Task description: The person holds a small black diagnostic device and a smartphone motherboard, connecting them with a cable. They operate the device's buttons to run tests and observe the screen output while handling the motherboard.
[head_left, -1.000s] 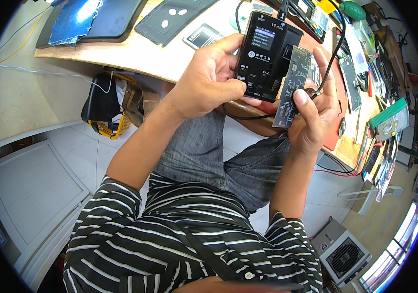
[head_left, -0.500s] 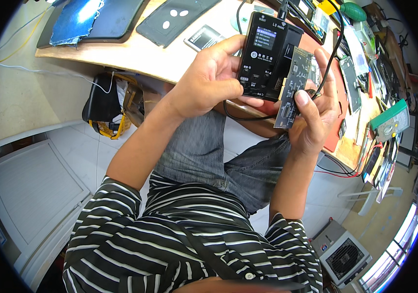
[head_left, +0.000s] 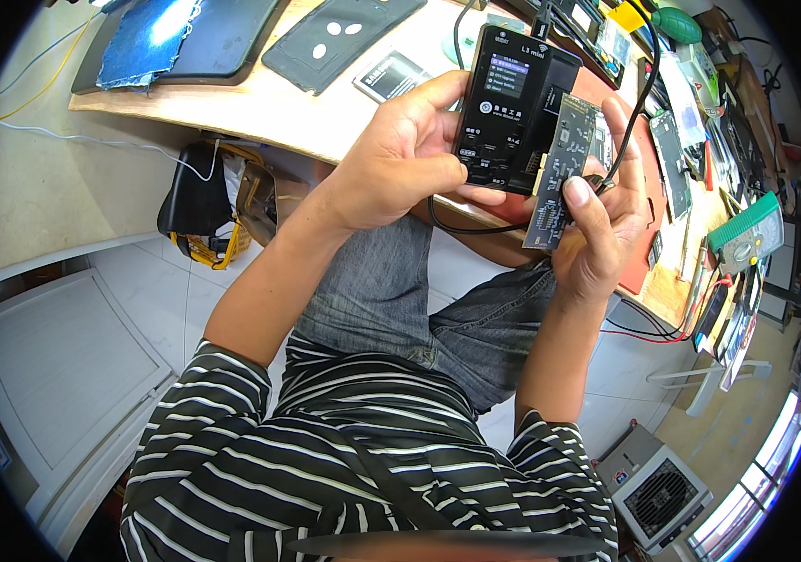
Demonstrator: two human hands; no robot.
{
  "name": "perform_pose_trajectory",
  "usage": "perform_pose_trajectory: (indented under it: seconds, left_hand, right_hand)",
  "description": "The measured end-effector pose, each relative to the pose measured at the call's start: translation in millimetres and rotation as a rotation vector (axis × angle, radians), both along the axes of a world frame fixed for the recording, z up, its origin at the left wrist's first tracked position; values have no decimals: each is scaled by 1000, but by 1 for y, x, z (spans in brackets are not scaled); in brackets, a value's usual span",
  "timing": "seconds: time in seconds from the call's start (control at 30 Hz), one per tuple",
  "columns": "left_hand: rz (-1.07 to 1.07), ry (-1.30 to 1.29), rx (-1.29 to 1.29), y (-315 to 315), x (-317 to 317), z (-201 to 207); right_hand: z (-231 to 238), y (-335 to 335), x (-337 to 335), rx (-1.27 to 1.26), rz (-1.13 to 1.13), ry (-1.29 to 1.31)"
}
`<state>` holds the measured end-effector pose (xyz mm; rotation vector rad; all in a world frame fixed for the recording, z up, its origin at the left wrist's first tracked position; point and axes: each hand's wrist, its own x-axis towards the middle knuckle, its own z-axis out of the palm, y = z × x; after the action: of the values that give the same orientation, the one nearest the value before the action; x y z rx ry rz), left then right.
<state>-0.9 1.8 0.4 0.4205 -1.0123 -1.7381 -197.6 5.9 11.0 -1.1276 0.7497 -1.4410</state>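
At the near edge of the workbench (head_left: 260, 114), a black handheld device (head_left: 485, 131) is grasped by the left hand (head_left: 400, 159), with the thumb laid at its lower left edge and fingers tucked behind. It is judged rigid, fairly light and smooth-cased, best supported along its sides, clear of the screen. Against its right side a dark circuit board (head_left: 559, 178) is held upright-slanting; whether the two are joined cannot be told. The board is pinched by the right hand (head_left: 602, 211), thumb on its face. Being probably thin, stiff and fragile, it should be taken lightly by its edges.
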Motion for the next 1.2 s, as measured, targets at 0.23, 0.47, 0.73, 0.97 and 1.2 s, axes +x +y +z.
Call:
perform_pose_trajectory:
  seconds: [0.23,0.47,0.73,0.97,1.2]
  left_hand:
    - [33,-93,-47,-1,0,-3]
    - [10,0,-7,0,0,-2]
    - [19,-3,-13,0,0,0]
    - [29,-30,-45,-1,-1,-2]
    - [12,-64,-25,-2,0,-2]
  right_hand:
    - [1,1,2,-8,-16,1]
    - [2,0,1,-2,-15,12]
    - [1,1,1,10,-4,5]
    - [0,0,0,-8,0,7]
    - [0,1,-1,-2,14,10]
